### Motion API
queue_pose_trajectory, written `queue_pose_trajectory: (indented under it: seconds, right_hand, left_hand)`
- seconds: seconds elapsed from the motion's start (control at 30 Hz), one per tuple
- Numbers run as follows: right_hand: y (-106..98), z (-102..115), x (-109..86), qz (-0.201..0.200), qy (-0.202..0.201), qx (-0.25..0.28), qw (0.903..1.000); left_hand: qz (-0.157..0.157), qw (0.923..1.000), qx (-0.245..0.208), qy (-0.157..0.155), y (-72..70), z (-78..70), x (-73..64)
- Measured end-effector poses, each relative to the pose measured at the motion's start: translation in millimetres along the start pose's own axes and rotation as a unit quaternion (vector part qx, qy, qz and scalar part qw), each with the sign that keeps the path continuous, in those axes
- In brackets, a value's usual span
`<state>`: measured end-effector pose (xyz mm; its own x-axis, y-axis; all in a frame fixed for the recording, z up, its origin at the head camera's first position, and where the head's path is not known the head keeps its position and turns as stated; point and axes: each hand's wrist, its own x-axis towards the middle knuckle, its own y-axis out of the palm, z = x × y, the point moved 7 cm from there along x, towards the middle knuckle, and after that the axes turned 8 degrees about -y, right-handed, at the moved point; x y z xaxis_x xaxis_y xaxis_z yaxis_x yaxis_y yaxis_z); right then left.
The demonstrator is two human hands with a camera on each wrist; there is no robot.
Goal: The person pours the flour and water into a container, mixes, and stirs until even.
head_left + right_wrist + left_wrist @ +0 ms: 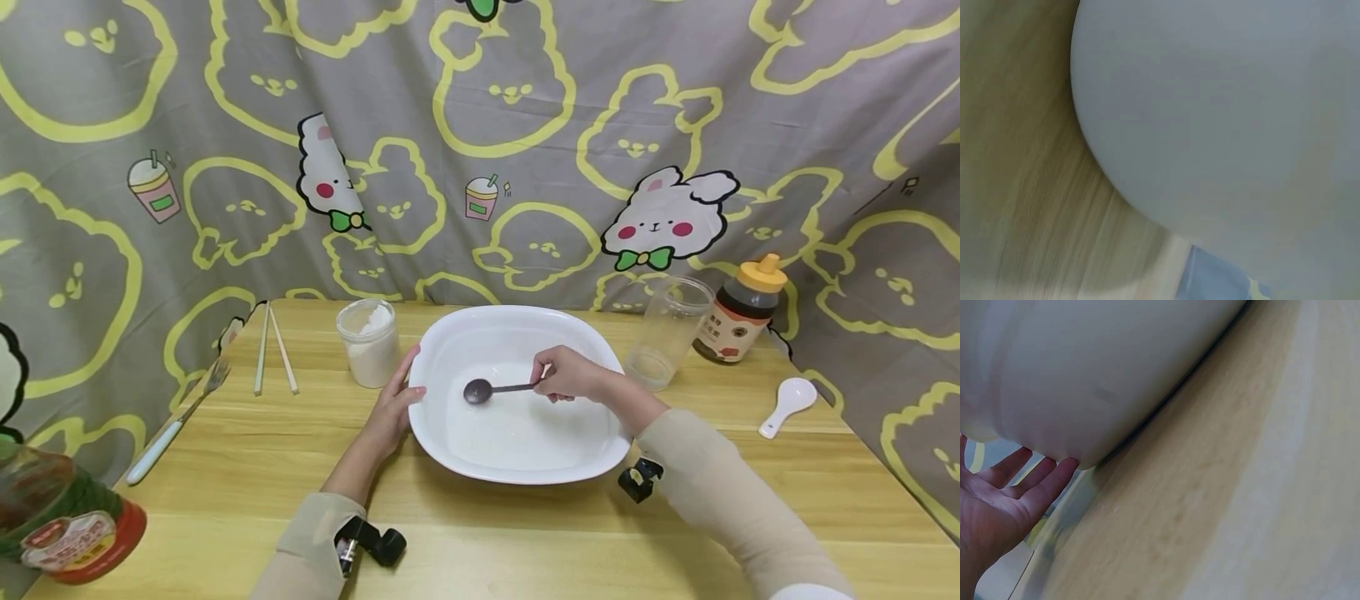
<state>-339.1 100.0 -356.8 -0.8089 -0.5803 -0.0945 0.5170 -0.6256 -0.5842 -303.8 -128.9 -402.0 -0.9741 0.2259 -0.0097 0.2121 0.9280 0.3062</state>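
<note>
A large white basin [517, 454] stands in the middle of the wooden table, holding what looks like clear liquid. My left hand [392, 408] holds its left side, thumb over the rim and fingers against the outer wall. In the left wrist view, the fingertips of the left hand [1013, 494] touch the basin's outside [1104, 375]. With my right hand [568, 373] I pinch the handle of a small dark spoon [477, 392], its round bowl low inside the basin. The right wrist view shows mostly the basin's outer wall [1210, 125]; the hand is hidden there.
Behind the basin's left is a jar of white powder [372, 350]; chopsticks [282, 350] and a fork [180, 421] lie farther left. A red-lidded jar [71, 517] is front left. Right: a clear container [667, 333], a yellow-capped bottle [738, 312], a white spoon [789, 404].
</note>
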Motion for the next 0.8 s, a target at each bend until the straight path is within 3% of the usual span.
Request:
queue_pose_trajectory:
  seconds: [0.2, 0.33, 0.43, 0.6, 0.67, 0.8]
  right_hand:
    - [2.2, 5.6, -23.3, 0.088, -0.025, -0.012, 0.9958]
    - [-10.4, 4.8, -41.0, 0.109, -0.03, -0.04, 0.9927]
    - [-26.8, 4.1, -50.0, 0.087, -0.021, -0.078, 0.9929]
    - [-49.1, 1.1, -48.9, 0.014, 0.006, -0.143, 0.9896]
    - [-49.5, -2.2, -42.4, -0.01, 0.015, -0.142, 0.9896]
    - [-38.5, -8.0, -24.5, -0.046, 0.015, -0.084, 0.9952]
  left_hand:
    - [-0.001, 1.0, 0.003, -0.002, -0.5, 0.4, 0.4]
    - [-0.001, 1.0, 0.005, -0.007, -1.4, 0.8, 0.3]
    - [-0.003, 0.9999, 0.006, -0.009, -1.9, 0.5, 0.1]
    - [-0.005, 1.0, 0.004, -0.007, -2.2, -0.6, 0.1]
    - [-0.007, 0.9999, 0.002, -0.008, -2.5, -0.3, 0.2]
    - [-0.003, 0.9999, 0.0, -0.011, -1.8, 1.2, 0.6]
